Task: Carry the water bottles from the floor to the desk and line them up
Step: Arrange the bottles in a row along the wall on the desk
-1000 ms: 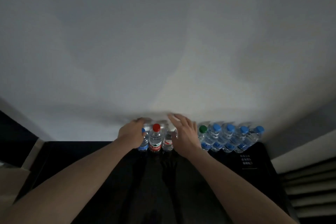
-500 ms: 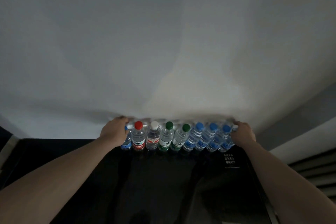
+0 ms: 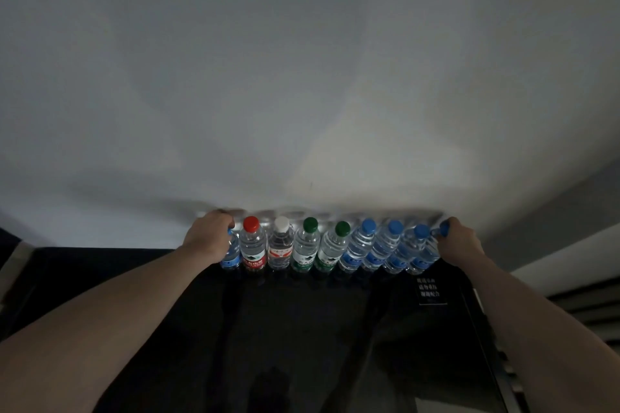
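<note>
Left hand (image 3: 208,235) gripping end bottle (image 3: 231,253); right hand (image 3: 460,241) gripping opposite end bottle (image 3: 427,253); row standing on desk (image 3: 302,329) against wall (image 3: 302,77).

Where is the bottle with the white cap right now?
The white-capped bottle stands in the row at the desk's far edge by the wall, left of centre, between the red-capped bottle and a green-capped bottle.

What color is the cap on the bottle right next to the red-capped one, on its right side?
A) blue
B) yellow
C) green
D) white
D: the bottle standing just right of the red-capped bottle has a white cap; green caps come after it.
</note>
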